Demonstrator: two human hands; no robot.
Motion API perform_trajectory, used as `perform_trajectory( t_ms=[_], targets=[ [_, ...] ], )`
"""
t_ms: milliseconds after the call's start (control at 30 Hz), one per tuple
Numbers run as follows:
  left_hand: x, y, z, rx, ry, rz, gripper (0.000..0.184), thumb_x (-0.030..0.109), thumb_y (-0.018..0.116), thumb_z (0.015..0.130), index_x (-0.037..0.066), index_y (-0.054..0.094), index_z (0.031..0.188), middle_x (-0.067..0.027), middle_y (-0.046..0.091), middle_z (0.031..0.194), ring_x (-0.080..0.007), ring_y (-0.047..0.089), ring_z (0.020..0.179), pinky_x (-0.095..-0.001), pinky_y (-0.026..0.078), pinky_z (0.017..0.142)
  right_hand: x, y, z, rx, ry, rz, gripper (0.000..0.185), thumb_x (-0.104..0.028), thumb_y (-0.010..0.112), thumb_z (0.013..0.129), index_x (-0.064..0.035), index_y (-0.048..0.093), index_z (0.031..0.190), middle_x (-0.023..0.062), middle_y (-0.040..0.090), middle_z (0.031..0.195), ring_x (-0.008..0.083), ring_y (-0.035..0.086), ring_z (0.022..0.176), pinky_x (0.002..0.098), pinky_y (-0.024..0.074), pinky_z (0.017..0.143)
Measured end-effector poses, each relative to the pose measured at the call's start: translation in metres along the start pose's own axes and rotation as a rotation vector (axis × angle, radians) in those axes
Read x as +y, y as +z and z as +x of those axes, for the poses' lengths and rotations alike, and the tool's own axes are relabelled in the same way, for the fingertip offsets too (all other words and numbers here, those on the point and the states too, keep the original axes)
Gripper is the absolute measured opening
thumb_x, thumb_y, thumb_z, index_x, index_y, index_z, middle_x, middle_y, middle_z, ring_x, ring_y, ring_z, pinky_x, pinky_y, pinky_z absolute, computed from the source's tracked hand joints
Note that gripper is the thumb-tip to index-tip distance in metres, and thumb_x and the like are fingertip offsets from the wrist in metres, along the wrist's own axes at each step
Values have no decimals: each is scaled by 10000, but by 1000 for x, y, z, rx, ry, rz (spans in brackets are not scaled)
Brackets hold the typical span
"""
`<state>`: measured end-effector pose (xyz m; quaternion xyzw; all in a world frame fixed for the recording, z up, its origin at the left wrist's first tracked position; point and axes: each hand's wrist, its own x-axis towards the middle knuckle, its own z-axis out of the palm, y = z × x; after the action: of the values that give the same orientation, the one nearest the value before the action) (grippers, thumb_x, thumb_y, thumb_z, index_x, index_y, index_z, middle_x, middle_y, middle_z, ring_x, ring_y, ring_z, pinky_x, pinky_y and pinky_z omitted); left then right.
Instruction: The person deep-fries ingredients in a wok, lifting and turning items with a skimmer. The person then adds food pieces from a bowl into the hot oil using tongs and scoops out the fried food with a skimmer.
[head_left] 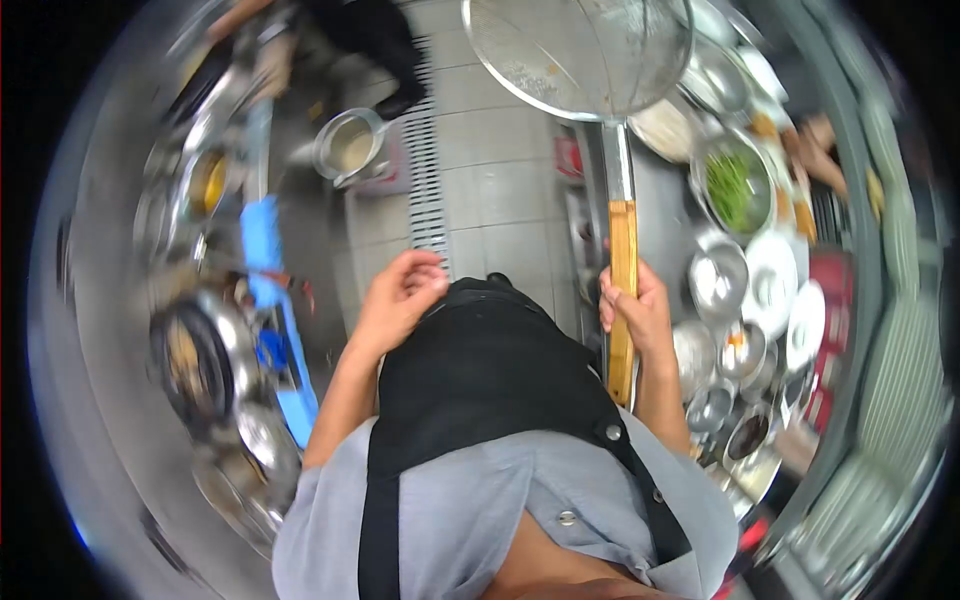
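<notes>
My right hand (638, 305) is wrapped around the wooden handle of a large wire mesh strainer (560, 60). The strainer points away from me, its round metal-rimmed head at the top of the view, with a few small bits stuck to the mesh. In front of my black apron (480, 360), on the left, my left hand (402, 300) is in the air with loosely curled fingers and thumb apart. I see nothing in it.
A steel counter on the right carries a bowl of green vegetables (735, 185), several metal bowls and white plates (772, 280). The stove side at left holds pans (190, 360) and a blue cloth (262, 250). A pot (352, 145) stands ahead; a co-worker's legs (385, 50) show beyond.
</notes>
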<state>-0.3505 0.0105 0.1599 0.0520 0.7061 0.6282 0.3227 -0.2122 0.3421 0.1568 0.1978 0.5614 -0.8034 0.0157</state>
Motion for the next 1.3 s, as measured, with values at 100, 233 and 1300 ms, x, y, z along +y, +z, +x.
perform_trajectory(
  t_ms=[100, 233, 1300],
  targets=[
    [-10, -20, -29, 46, 60, -22, 337, 159, 740, 918, 4, 618, 1192, -48, 653, 987, -87, 623, 867, -257, 532, 799, -6, 66, 41, -261, 120, 14, 624, -22, 615, 891, 23, 408, 1478, 59, 565, 890, 128, 549, 557, 279, 487, 480],
    [-36, -67, -90, 193, 104, -80, 329, 152, 724, 928, 11, 609, 1202, -44, 667, 1000, -98, 638, 889, -262, 533, 804, 13, 182, 79, -601, 190, -88, 676, -35, 609, 861, 40, 374, 1491, 72, 563, 892, 132, 541, 543, 282, 492, 475],
    [-524, 156, -348, 802, -1266, -157, 108, 188, 684, 871, 86, 684, 907, -103, 661, 728, -255, 630, 590, -409, 518, 515, 174, 803, 142, -1467, 535, -850, 193, -120, 611, 902, 7, 583, 1044, 76, 634, 854, 141, 590, 621, 309, 516, 485]
  ],
)
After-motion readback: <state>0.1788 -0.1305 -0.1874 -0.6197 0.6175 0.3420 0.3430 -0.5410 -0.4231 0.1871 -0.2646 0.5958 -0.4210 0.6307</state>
